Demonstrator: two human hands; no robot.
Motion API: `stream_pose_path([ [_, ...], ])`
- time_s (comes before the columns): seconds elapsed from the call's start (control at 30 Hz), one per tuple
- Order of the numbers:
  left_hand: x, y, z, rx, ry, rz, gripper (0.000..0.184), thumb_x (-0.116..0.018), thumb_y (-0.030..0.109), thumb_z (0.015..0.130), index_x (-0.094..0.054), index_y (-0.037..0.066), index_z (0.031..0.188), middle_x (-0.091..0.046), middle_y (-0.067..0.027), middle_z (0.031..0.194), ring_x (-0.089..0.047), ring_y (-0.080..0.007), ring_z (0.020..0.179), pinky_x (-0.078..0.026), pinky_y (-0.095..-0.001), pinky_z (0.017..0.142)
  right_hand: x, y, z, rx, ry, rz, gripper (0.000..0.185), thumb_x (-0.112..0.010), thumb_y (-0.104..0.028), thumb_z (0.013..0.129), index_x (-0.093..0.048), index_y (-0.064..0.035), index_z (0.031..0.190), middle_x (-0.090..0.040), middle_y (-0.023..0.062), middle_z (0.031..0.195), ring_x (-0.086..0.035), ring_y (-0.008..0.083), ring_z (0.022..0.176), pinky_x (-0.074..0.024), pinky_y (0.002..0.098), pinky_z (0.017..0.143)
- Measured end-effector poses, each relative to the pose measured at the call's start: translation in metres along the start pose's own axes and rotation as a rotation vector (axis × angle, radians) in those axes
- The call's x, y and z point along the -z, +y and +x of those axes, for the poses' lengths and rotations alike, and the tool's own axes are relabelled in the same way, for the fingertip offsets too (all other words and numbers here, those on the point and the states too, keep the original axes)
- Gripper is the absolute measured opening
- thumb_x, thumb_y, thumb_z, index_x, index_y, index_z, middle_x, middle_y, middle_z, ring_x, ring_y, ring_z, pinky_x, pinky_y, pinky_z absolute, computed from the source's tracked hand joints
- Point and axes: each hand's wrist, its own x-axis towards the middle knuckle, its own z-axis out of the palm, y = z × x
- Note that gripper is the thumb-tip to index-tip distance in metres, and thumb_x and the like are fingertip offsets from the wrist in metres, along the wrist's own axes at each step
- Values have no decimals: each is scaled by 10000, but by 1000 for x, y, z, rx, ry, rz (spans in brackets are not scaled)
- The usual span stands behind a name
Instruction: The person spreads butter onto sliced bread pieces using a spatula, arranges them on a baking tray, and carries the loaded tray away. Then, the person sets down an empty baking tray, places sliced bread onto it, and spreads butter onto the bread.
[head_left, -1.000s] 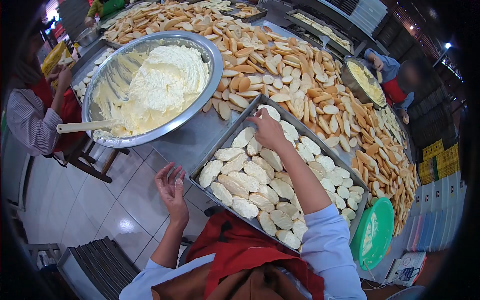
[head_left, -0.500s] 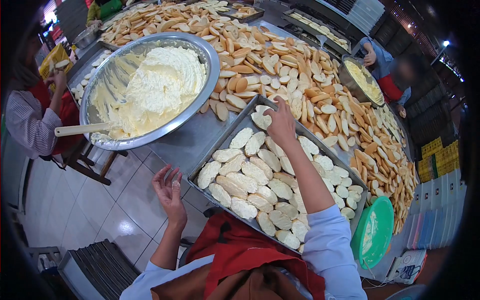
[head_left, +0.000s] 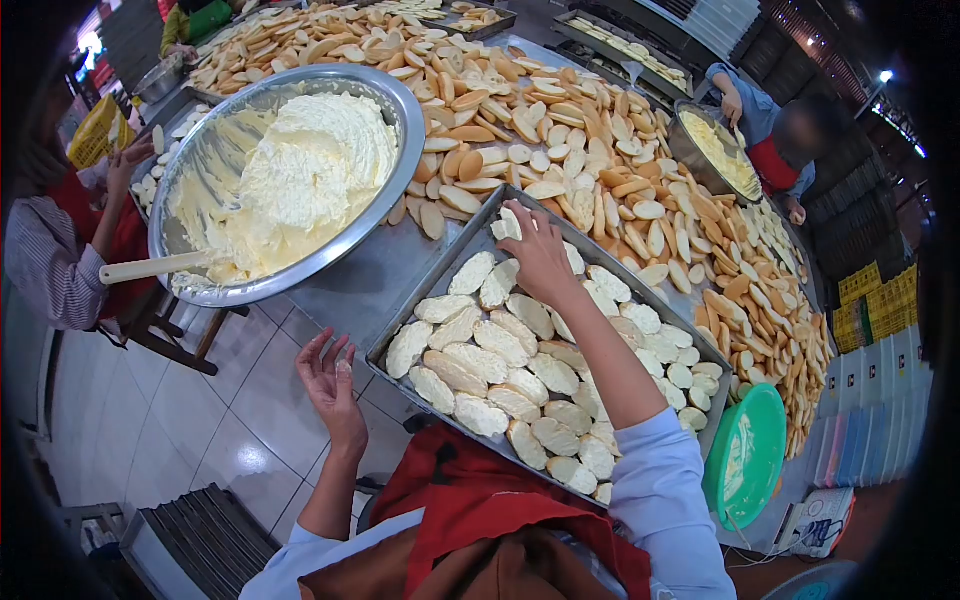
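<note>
My right hand (head_left: 540,258) reaches into the far corner of a metal tray (head_left: 436,270), its fingers curled over a cream-coated bread slice (head_left: 507,226) and gripping it. Rows of similar pale, cream-coated oval bread slices (head_left: 500,343) fill much of the tray, which sits at the near table edge. My left hand (head_left: 333,392) is off the tray's left corner, palm up with fingers apart, holding nothing. Some white smear shows on its thumb. Left of the tray stands a large steel bowl (head_left: 405,165) of cream (head_left: 320,150), with a spatula (head_left: 152,267) resting over its rim.
A big heap of oval bread pieces (head_left: 560,130) covers the table. A green basin (head_left: 765,440) stands right of the tray. Co-workers' hands show at left (head_left: 122,168) and at right (head_left: 733,100), the latter by a bowl of cream (head_left: 720,155). Stacked trays (head_left: 205,540) stand lower left.
My right hand has shifted slightly left and down in view, still at the slice in the far corner. The whole view has moved a little; my left hand stays much the same.
</note>
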Motion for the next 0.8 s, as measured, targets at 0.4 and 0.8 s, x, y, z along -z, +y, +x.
stream_pose_path([
  [0.4, -3, 1, -2, 24, -4, 6, 432, -506, 17, 886, -320, 61, 1273, -384, -163, 1326, -467, -268, 1173, -385, -426, 1017, -3, 1, -8, -40, -29, 25, 401, -612, 54, 604, -704, -119, 953, -318, 91, 1410, -345, 310, 1230, -327, 412, 975],
  [0.8, -4, -1, -3, 9, -17, 3, 422, -506, 28, 893, -321, 56, 1271, -389, -159, 1318, -470, -266, 1170, -390, -421, 1012, -2, 5, -17, -77, -75, 19, 406, -610, 49, 609, -705, -125, 963, -325, 89, 1398, -333, 317, 1230, -321, 423, 977],
])
